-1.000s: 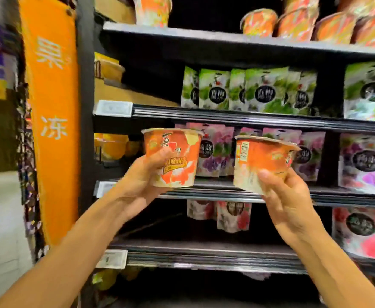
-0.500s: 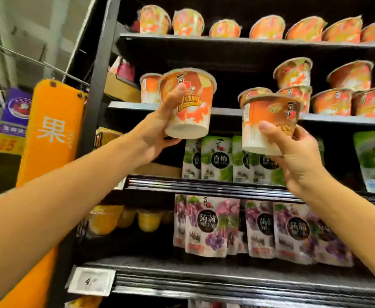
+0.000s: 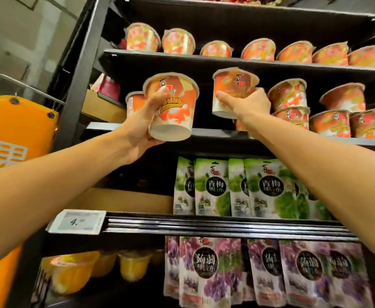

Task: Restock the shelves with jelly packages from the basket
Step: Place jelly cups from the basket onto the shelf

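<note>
My left hand (image 3: 145,127) grips an orange-and-white jelly cup (image 3: 173,107) from below, held tilted in front of the cup shelf (image 3: 204,132). My right hand (image 3: 246,103) grips a second orange jelly cup (image 3: 233,85), held above the shelf just left of the stacked cups (image 3: 289,96). Another cup (image 3: 133,103) stands on the shelf behind the left one. The basket is out of view.
More orange cups (image 3: 257,50) line the shelf above. Green jelly pouches (image 3: 213,187) hang below, purple pouches (image 3: 206,270) under those, yellow cups (image 3: 133,263) at lower left. A price tag (image 3: 77,221) sits on the rail. An orange sign (image 3: 6,152) hangs at left.
Both hands rose with their cups from the pouch shelves up to the cup shelf. The right cup moved in toward the stacked cups. My view tilted upward.
</note>
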Demonstrator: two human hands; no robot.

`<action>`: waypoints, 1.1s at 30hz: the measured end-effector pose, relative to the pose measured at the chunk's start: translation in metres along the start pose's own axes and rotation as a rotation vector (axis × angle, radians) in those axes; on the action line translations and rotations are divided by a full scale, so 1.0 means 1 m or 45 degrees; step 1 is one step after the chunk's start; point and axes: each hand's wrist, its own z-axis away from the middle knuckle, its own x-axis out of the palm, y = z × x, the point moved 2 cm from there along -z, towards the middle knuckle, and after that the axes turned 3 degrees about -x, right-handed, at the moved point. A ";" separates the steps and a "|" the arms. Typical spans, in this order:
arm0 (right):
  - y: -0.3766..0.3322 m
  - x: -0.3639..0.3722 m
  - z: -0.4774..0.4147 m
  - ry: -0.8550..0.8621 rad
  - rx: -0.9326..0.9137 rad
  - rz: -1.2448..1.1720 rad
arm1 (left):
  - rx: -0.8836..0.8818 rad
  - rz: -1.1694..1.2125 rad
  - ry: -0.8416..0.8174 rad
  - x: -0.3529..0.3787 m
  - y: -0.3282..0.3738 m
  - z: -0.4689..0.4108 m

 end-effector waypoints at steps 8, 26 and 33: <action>0.022 0.037 0.002 -0.121 0.014 0.406 | -0.035 -0.016 0.022 -0.015 -0.004 -0.011; 0.047 0.001 0.012 0.116 -0.341 0.497 | 0.149 -0.368 0.231 0.026 0.032 -0.057; 0.074 -0.020 0.026 -0.100 -0.898 0.645 | 0.057 -0.545 0.189 0.029 0.011 -0.078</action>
